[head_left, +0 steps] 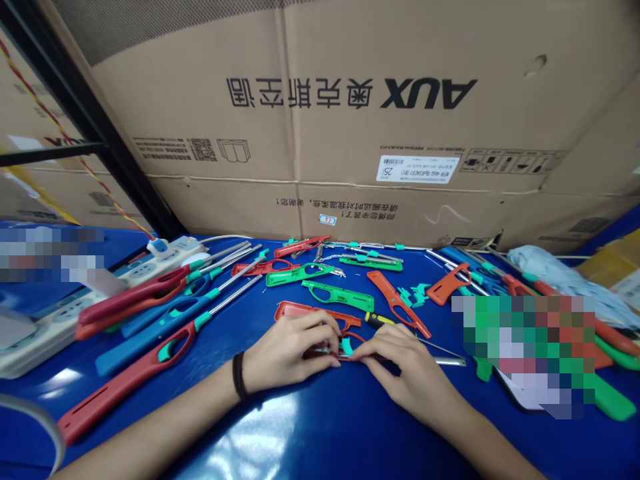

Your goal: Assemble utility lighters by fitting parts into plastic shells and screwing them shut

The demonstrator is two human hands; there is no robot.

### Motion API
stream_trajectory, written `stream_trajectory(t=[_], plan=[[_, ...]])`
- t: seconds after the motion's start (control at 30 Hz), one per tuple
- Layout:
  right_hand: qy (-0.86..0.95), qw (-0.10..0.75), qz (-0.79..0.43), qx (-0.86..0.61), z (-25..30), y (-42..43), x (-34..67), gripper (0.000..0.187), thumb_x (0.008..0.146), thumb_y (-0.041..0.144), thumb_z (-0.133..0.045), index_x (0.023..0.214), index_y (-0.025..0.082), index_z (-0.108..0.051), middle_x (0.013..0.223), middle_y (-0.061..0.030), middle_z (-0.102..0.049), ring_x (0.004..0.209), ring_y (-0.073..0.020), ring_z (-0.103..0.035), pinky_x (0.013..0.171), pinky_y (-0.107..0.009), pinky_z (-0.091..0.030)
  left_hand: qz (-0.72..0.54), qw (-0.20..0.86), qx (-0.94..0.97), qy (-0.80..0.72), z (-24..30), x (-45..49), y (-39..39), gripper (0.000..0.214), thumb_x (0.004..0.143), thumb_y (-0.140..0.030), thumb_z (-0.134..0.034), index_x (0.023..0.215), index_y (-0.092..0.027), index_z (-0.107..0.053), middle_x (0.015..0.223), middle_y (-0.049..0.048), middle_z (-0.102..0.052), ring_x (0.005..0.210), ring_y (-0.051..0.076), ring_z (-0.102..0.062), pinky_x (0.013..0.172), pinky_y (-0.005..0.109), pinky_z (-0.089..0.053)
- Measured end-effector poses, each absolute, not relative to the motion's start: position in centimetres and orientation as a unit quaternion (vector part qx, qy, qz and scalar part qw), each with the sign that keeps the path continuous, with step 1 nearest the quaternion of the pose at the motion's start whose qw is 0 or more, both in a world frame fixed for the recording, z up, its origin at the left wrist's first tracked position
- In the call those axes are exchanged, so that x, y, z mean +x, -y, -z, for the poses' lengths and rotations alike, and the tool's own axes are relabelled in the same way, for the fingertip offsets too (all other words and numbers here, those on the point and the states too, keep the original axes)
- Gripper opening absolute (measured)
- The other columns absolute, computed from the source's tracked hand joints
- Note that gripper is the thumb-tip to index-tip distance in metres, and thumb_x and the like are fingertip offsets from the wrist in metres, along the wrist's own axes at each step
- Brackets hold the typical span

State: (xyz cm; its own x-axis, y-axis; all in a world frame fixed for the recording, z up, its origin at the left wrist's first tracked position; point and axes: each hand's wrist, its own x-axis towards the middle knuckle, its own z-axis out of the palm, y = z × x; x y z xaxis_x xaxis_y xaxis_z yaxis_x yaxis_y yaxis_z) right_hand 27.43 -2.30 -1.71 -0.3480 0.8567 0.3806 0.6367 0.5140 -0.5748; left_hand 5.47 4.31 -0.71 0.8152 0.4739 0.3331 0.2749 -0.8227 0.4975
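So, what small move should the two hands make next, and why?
Perhaps the right hand should gently press the turquoise piece, with the left hand steadying: the piece shows between both hands, and the right fingertips are close to it.

Cardboard box (320, 140) along counter (350, 427) back edge. Power strip (165, 261) toward left edge, row of lighters (145, 338) just right of it, rods toward back edge. Casing halves (345, 298) scattered from middle to back edge. Middle lighter (346, 348) under left hand (295, 350) and right hand (407, 363); screwdriver (376, 321) just behind right hand. More lighters toward right edge, plastic bag (555, 267) behind them.
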Motion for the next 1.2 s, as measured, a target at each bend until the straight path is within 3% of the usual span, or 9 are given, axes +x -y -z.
stream_trajectory(t=[0.13, 0.3, 0.43, 0.57, 0.93, 1.2], plan=[[0.795, 0.337, -0.175, -0.473, 1.7, 2.2, 27.6, 0.018, 0.083, 0.009, -0.061, 0.087, 0.025, -0.067, 0.079, 0.0019, -0.067, 0.077, -0.0146, -0.059, 0.074, -0.029, -0.044, -0.228, 0.16, 0.94, -0.199, 0.6, 5.3, -4.3, 0.013, 0.086, -0.03, -0.062, 0.094, -0.02, -0.062, 0.099, 0.0006, -0.064, 0.084, 0.012, -0.063, 0.07, 0.02, -0.048], [0.802, 0.33, -0.169, -0.468, 1.8, 2.3, 27.6, 0.017, 0.084, 0.011, -0.061, 0.09, 0.025, -0.066, 0.082, 0.002, -0.067, 0.08, -0.015, -0.059, 0.078, -0.031, -0.044, -0.213, 0.046, 0.954, -0.206, -0.1, 4.5, -4.7, 0.029, 0.08, -0.043, -0.065, 0.099, -0.022, -0.065, 0.096, 0.001, -0.068, 0.082, 0.018, -0.065, 0.07, 0.027, -0.049], [0.799, 0.326, -0.174, -0.474, 1.8, 2.2, 27.5, 0.014, 0.084, 0.017, -0.062, 0.096, 0.025, -0.065, 0.088, 0.0, -0.066, 0.086, -0.0163, -0.058, 0.08, -0.031, -0.046, -0.192, 0.067, 0.956, -0.212, -0.1, 4.4, -4.9, 0.019, 0.08, -0.034, -0.063, 0.094, -0.022, -0.067, 0.089, -0.0001, -0.07, 0.078, 0.017, -0.065, 0.07, 0.026, -0.049], [0.797, 0.326, -0.146, -0.486, 2.1, 2.0, 27.4, 0.019, 0.084, 0.018, -0.063, 0.103, 0.024, -0.064, 0.096, -0.0027, -0.065, 0.093, -0.0184, -0.057, 0.084, -0.033, -0.048, -0.18, 0.079, 0.957, -0.215, 0.1, 4.6, -4.9, 0.021, 0.084, -0.036, -0.061, 0.096, -0.021, -0.069, 0.085, 0.0015, -0.068, 0.077, 0.016, -0.063, 0.068, 0.024, -0.048], [0.813, 0.305, -0.135, -0.478, 2.1, 1.9, 26.8, 0.018, 0.089, 0.014, -0.052, 0.093, 0.021, -0.068, 0.087, -0.0054, -0.061, 0.085, -0.0195, -0.054, 0.074, -0.034, -0.051, -0.158, 0.115, 0.962, -0.188, 0.3, 4.6, -5.3, 0.03, 0.091, -0.039, -0.054, 0.107, -0.018, -0.067, 0.082, 0.0046, -0.064, 0.074, 0.016, -0.06, 0.066, 0.024, -0.046], [0.841, 0.242, -0.12, -0.469, 0.6, 2.8, 26.4, 0.021, 0.09, 0.013, -0.044, 0.09, 0.017, -0.064, 0.083, -0.0055, -0.055, 0.085, -0.0191, -0.052, 0.082, -0.036, -0.048, -0.157, 0.117, 0.964, -0.181, 0.1, 4.7, -5.3, 0.028, 0.09, -0.037, -0.055, 0.105, -0.017, -0.067, 0.082, 0.0051, -0.065, 0.074, 0.016, -0.061, 0.065, 0.024, -0.045]])
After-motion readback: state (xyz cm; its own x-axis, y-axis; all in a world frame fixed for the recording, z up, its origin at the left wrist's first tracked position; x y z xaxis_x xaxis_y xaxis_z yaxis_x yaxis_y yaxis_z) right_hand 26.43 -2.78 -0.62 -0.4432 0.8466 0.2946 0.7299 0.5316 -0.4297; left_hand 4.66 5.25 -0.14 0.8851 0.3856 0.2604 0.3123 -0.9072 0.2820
